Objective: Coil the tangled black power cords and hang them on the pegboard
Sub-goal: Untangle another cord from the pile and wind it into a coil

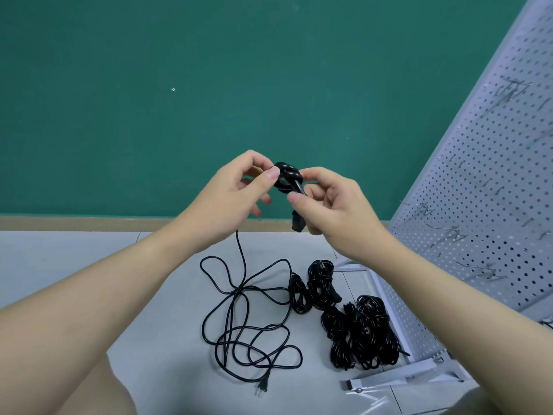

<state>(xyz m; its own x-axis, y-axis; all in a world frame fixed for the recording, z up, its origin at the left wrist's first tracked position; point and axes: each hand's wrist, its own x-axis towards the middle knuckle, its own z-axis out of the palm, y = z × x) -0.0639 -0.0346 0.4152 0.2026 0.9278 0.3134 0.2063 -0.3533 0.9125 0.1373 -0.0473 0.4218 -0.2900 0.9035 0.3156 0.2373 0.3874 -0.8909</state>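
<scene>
1. Both forearms frame the view; left hand (236, 187) and right hand (323, 199) pinch a small knot (287, 178) of the loose cord (248, 319), whose slack sprawls on the floor (74, 259).
2. Bundled cords (359, 327) lie beside the pegboard (478, 175) — none visibly hung, so coiling seems barely begun.
3. Bundle count unclear — they overlap.
</scene>
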